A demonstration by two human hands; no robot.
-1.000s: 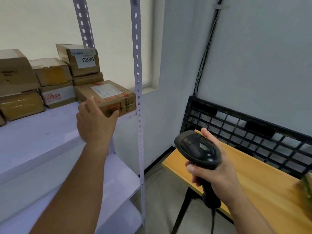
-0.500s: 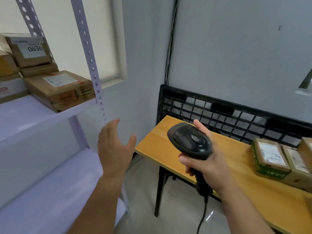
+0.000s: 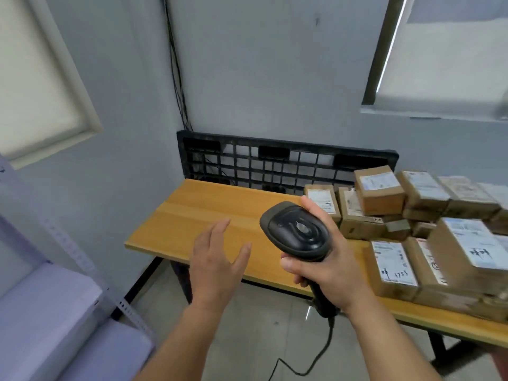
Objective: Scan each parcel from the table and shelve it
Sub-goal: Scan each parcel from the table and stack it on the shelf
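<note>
Cardboard parcels (image 3: 450,259) are lying heaped at the right end of the wooden worktop (image 3: 209,213), brown and taped, each wearing a white printed label. The nearest parcel (image 3: 393,268) is showing its label face-up, with handwriting. Taking it by the edges would likely be best, leaving the barcode uncovered. The right hand (image 3: 327,268) is gripping the black scanner (image 3: 297,229), its grip wrapped round the handle. The left hand (image 3: 217,268), grip open and empty, is hovering over bare worktop. The white shelf (image 3: 49,312) is standing at left.
</note>
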